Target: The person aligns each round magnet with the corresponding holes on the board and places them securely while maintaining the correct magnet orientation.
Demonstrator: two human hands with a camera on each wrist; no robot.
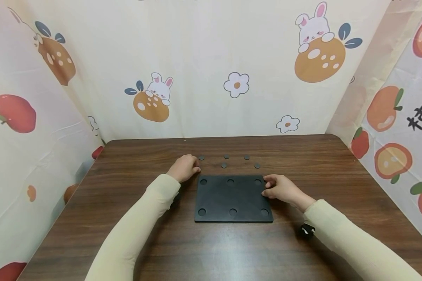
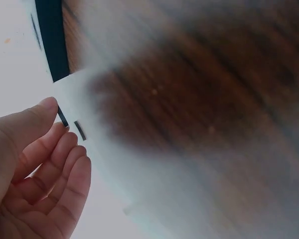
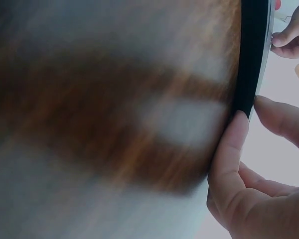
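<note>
Hands (image 1: 183,168) out to either side of a black board (image 1: 228,199); in the left hand, thumb and fingertip pinched together on what looks like a small dark disc (image 2: 63,117), edge-on in the left wrist view, pretty much hidden from the head view; with the right hand (image 1: 283,190), gripping the board's right edge near its far corner, thumb and finger bent, other fingers hard to make out; main thing imo: board lying flat to the right of the left hand and a bit toward the body, long axis side to side, so right hand nearer, actually touching, left hand just off the far left corner; closest hollow (image 1: 203,182) to the pinched disc, the far left one; six hollows in all, three along each long edge, all looking unfilled; past the far edge, five loose discs (image 1: 226,157) scattered about, leftmost just beyond the left fingertips, so tightest on that side; otherwise loads of room on the wooden table (image 1: 179,249) left, right and nearer the body, less toward the back, with printed cloth (image 1: 204,58) behind
</note>
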